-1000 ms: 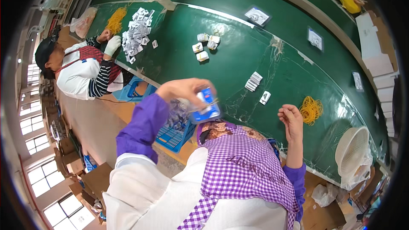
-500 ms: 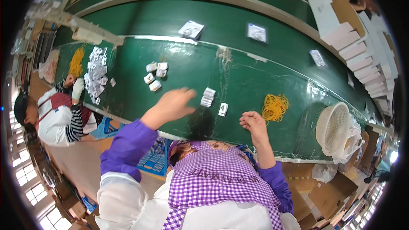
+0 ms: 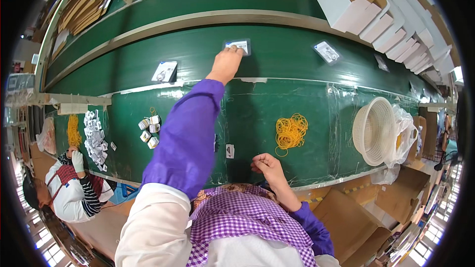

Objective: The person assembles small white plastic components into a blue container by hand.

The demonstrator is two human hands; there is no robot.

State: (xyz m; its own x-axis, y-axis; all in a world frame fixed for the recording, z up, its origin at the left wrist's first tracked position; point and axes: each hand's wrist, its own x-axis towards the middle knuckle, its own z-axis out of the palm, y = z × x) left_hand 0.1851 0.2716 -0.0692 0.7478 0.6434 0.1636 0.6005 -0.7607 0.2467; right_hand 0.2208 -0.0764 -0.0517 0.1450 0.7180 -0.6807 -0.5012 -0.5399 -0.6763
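My left hand (image 3: 225, 64) reaches far across the green table, its fingertips closed over the near edge of a flat clear packet with a printed insert (image 3: 243, 46). My right hand (image 3: 269, 169) is above the near edge of the table with fingers curled into a pinch; anything between them is too small to make out. Just left of it lies a small white printed piece (image 3: 230, 151). My left sleeve nearly hides the stack of similar pieces (image 3: 215, 142). A tangle of yellow rubber bands (image 3: 291, 132) sits beyond my right hand. Several small banded bundles (image 3: 150, 131) lie left of my sleeve.
Other packets (image 3: 165, 71) (image 3: 327, 52) lie along the far green strip. A white basket (image 3: 378, 131) and plastic bag (image 3: 402, 136) stand at the right, white cartons (image 3: 346, 7) far right. At left, a co-worker (image 3: 71, 188) sits by a heap of white pieces (image 3: 95, 141).
My left hand has moved from above the near table to the packet on the far strip. My right hand stays low and pinched. The whole view has shifted.
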